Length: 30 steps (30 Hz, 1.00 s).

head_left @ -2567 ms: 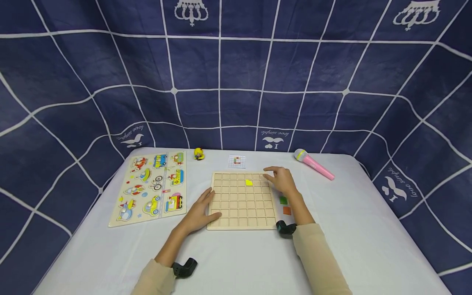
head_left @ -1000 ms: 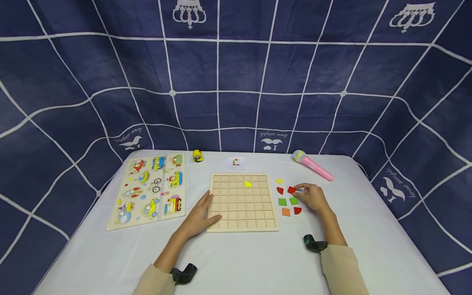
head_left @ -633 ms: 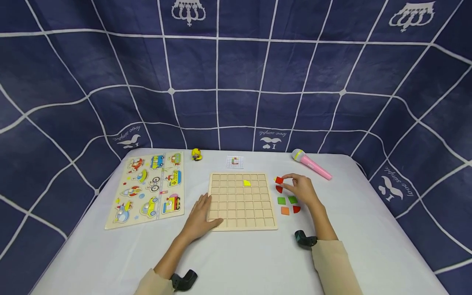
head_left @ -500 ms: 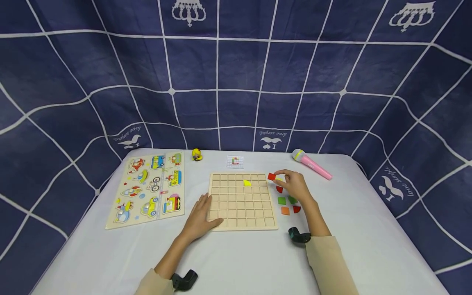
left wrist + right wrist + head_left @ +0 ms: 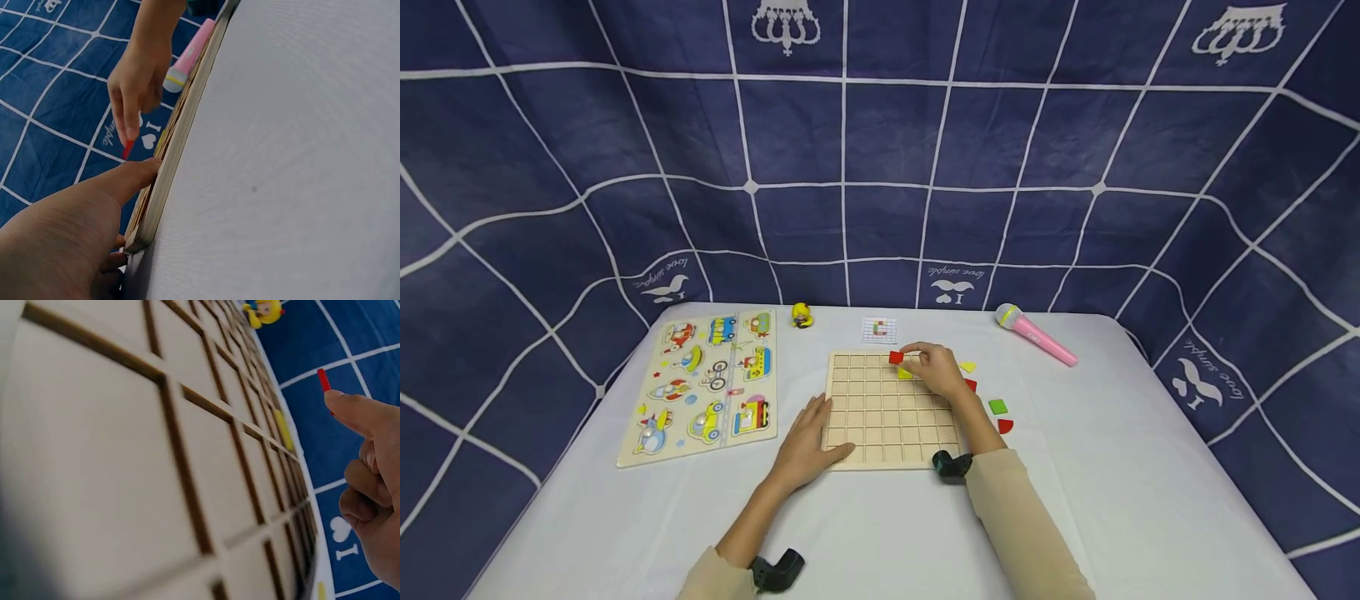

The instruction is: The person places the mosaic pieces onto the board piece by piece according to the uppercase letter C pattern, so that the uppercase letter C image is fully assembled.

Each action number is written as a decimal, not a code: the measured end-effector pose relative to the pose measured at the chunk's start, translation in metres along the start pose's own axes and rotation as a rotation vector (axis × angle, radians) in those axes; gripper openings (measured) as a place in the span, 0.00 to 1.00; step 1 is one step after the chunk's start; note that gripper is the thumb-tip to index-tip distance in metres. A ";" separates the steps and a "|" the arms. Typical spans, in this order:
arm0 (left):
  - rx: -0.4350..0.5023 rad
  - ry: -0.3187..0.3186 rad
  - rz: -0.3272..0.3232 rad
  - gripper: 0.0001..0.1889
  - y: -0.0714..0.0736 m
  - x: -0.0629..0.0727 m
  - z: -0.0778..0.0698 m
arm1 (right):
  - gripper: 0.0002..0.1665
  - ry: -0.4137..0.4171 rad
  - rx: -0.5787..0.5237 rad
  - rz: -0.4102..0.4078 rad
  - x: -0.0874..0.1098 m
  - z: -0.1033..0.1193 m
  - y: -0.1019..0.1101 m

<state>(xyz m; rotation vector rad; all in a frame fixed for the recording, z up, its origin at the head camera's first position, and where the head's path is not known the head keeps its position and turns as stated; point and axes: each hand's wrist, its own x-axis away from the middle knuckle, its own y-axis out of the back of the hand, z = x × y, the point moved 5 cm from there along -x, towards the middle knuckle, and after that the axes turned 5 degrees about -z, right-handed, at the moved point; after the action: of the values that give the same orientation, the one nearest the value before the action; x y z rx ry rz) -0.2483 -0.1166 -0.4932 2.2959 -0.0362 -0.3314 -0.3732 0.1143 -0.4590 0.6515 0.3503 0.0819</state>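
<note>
A wooden grid board [image 5: 880, 417] lies on the white table, and a yellow tile [image 5: 905, 374] sits in one of its upper cells. My right hand [image 5: 936, 371] pinches a red square tile [image 5: 897, 357] between thumb and fingertips. In the right wrist view that red tile [image 5: 324, 381] is raised over the board, seen edge-on, with the other fingers curled. My left hand [image 5: 805, 442] rests at the board's left side, fingers along the edge. Its thumb [image 5: 134, 177] lies on the board's rim in the left wrist view.
Right of the board lie a yellow tile [image 5: 967, 367], a green tile [image 5: 997, 407] and red tiles [image 5: 1005, 426], some partly hidden by my right arm. A pattern card [image 5: 879, 330], a yellow figurine [image 5: 802, 315], a pink microphone [image 5: 1037, 336] and a vehicle puzzle board [image 5: 700, 383] surround it.
My right hand took the red square tile from the loose tiles at the right and carried it left, over the board's upper cells. The left hand has stayed at the board's left edge.
</note>
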 end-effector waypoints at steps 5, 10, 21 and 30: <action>-0.001 -0.008 -0.003 0.46 -0.001 0.000 0.000 | 0.16 -0.013 0.032 0.059 0.001 -0.004 -0.016; -0.014 -0.006 0.008 0.46 -0.001 0.001 -0.001 | 0.15 -0.035 0.043 0.089 0.002 -0.009 -0.021; -0.032 -0.016 0.006 0.47 0.000 -0.001 0.001 | 0.16 0.045 0.076 0.113 0.002 -0.004 -0.022; -0.030 -0.038 -0.008 0.47 0.000 0.001 0.001 | 0.19 -0.048 0.046 0.026 0.013 -0.010 0.009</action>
<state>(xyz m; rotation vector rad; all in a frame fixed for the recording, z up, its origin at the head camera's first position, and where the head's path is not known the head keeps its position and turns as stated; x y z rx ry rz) -0.2478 -0.1171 -0.4940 2.2605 -0.0412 -0.3769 -0.3641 0.1298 -0.4644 0.7030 0.2977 0.0832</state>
